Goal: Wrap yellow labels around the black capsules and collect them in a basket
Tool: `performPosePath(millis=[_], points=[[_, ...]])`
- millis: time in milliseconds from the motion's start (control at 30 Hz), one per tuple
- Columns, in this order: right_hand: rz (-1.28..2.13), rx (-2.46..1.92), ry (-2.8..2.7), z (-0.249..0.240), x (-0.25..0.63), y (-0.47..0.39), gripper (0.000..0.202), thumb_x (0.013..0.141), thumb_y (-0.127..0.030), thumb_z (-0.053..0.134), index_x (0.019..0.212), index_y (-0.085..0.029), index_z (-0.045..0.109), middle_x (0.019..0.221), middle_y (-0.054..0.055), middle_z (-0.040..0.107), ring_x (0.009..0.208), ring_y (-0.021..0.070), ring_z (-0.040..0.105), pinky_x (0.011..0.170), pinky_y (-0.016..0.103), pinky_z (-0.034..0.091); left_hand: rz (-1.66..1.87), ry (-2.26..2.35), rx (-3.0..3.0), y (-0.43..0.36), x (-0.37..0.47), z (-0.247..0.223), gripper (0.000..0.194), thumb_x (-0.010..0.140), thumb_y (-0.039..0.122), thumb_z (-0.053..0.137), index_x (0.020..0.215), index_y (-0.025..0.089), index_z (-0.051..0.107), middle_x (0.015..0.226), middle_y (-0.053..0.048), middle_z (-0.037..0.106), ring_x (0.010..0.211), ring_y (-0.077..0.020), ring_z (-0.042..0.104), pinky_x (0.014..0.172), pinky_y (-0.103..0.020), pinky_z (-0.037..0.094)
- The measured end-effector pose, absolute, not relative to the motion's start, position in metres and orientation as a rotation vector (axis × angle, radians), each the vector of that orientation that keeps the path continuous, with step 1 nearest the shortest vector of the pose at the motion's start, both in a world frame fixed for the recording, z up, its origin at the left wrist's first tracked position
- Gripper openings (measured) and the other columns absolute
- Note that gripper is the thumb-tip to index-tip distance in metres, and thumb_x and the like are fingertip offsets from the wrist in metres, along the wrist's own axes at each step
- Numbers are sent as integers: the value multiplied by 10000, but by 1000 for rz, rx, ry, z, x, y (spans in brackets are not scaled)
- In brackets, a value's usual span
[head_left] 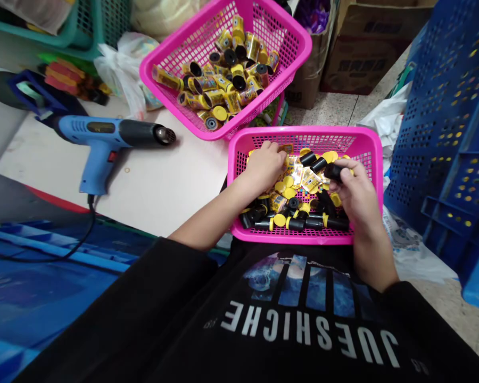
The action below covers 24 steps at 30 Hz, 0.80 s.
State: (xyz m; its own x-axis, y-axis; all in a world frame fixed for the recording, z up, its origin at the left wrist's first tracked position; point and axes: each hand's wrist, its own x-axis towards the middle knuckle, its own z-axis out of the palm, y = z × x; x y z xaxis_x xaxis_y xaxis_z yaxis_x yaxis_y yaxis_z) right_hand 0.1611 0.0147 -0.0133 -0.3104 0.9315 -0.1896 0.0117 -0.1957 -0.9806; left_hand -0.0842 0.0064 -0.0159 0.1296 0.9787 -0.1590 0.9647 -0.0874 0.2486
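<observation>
My right hand (357,194) is closed around a black cylinder (334,172) above the right side of the near pink basket (305,238). At the basket's left side, my left hand (265,166) reaches in with bent fingers, close to a small yellow printed label (286,149); its fingertips are partly hidden, so any grip is unclear. Inside the basket lie black tubes with yellow caps (280,219), loose yellow caps, pale printed labels (311,180) and tiny coloured beads.
Behind stands another pink basket (223,132) holding several labelled tubes (216,98). A blue heat gun (99,133) with a cord lies on the white table (171,186) at left. Blue crates (443,133) rise at right; cardboard boxes (353,64) stand behind.
</observation>
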Motion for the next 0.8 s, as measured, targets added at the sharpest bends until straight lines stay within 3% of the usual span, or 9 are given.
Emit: performPosePath(millis=[67,200,333,400,533,600,667,800], points=[[1637,-1173,-1280,-14,158,13,355,853,-473,720,1151,-314,610,1009,6,644,717,149,609,734,318,561,60,1882,2122,16,-91,-23,248,829,134,633,1035,87,764,1128,-216,693,1124,-343,570,897,-434,486],[1670,-1180,-1246,-21,160,14,291,842,-368,681,1120,-294,639,1018,-2,658,729,140,605,718,297,548,197,1777,1977,24,-112,-30,156,788,161,686,895,184,799,911,-96,765,951,-267,658,870,-378,486],[1643,-1166,-1347,-19,167,15,148,877,-343,572,930,-254,679,919,7,663,756,161,598,655,286,501,585,1662,1631,14,-119,-12,131,748,200,752,866,213,808,834,-39,782,842,-225,688,859,-362,487],[1604,-1155,-1427,-12,164,13,236,927,-411,570,804,-237,670,789,5,642,730,163,591,665,293,491,890,1523,1327,2,-106,3,173,706,265,823,861,199,780,826,-30,770,794,-198,678,826,-347,499],[1634,-1088,-1490,-1,140,1,300,879,-514,709,1026,-253,712,746,-26,659,706,162,604,727,317,501,1316,1159,653,-27,-55,24,291,647,330,897,781,193,679,1010,-16,754,876,-155,683,850,-316,516],[1598,-1063,-1454,0,127,-3,304,852,-497,749,1029,-252,716,826,-17,699,787,174,634,797,330,510,1330,1086,442,-38,-33,24,318,654,350,901,818,204,670,1034,-2,738,906,-150,675,857,-308,517],[1543,-1074,-1415,1,121,-3,244,870,-477,732,882,-234,710,851,-13,706,819,172,631,826,324,500,1294,1080,357,-43,-23,21,321,694,390,880,851,212,665,956,7,719,868,-143,659,820,-295,516],[1503,-1094,-1626,10,132,7,250,897,-422,686,763,-213,654,759,-20,657,735,159,580,741,304,456,1375,1173,644,-45,-28,18,359,716,349,882,987,216,687,931,1,698,870,-137,649,815,-268,520]])
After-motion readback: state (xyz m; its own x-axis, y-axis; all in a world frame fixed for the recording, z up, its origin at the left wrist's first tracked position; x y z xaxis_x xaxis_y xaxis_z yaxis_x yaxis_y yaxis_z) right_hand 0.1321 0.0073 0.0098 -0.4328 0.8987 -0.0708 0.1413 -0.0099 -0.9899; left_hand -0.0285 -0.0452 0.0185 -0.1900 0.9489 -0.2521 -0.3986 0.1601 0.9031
